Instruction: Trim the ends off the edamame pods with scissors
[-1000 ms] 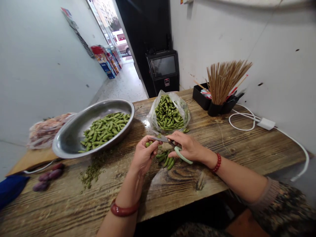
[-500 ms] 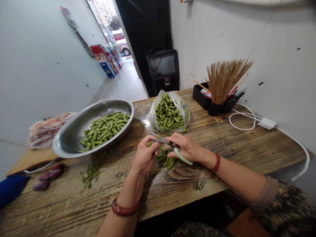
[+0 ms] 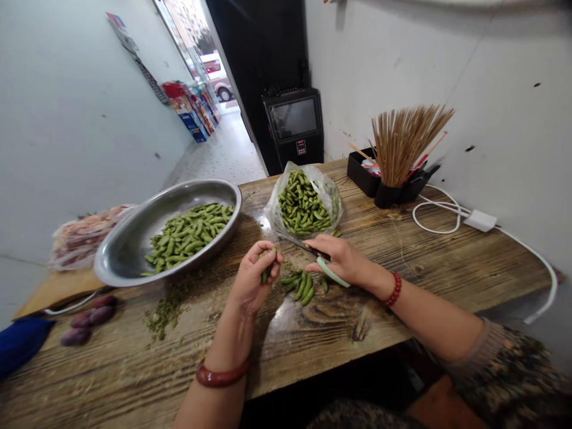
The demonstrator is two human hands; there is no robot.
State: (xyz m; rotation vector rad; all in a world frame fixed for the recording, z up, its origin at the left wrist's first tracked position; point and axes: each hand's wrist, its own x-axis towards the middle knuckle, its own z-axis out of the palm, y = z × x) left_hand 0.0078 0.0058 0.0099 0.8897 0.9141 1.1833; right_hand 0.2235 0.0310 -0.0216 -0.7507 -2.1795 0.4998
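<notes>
My left hand [image 3: 258,271] is closed around green edamame pods [image 3: 266,273], mostly hidden by the fingers. In my right hand [image 3: 339,258] is a pair of scissors [image 3: 329,272] with pale green handles, its blades pointing left toward the left hand but apart from it. A small pile of edamame pods [image 3: 304,287] lies on the wooden table between the hands. Behind them an open clear plastic bag [image 3: 336,199] is full of pods. To the left, a wide steel basin [image 3: 129,238] holds many more pods.
Green trimmings [image 3: 163,316] are scattered below the basin, near several purple-red plums or similar fruits [image 3: 89,319]. A bag of pinkish food [image 3: 84,235] sits at far left. At back right stand wooden skewers [image 3: 397,143] in a black holder, beside a white cable [image 3: 435,229].
My left hand has drawn back left, away from the scissors, with pods in it. The scissors' blades no longer lie across its fingertips. My right hand stays nearly in place.
</notes>
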